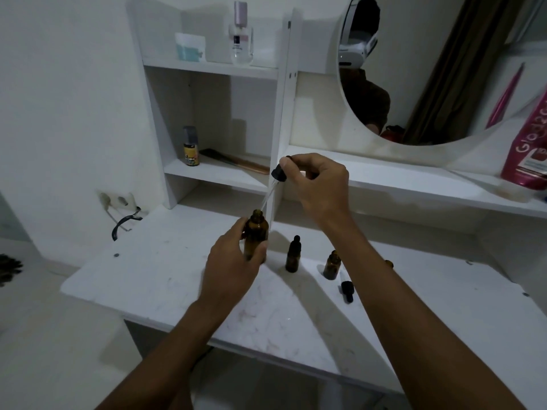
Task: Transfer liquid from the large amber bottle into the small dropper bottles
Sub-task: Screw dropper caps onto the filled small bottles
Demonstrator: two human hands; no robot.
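Note:
My left hand (233, 261) grips the large amber bottle (256, 232), which stands open on the white marble table (165, 279). My right hand (318, 184) pinches the black bulb of a dropper (278, 174) above it; the glass pipette slants down with its tip at the bottle's mouth. To the right stand a small capped dropper bottle (293, 255) and a small open amber bottle (332, 265). A loose black dropper cap (347, 290) lies on the table beside my right forearm. A bit of another amber bottle (389, 264) peeks out behind that forearm.
White shelves behind hold a yellow-labelled bottle (191, 147), a comb (236, 161), a perfume bottle (241, 37) and a jar (190, 46). A round mirror (444, 69) hangs at the right, a pink tube (529, 149) beside it. A wall socket (118, 201) with a black cable sits at the left.

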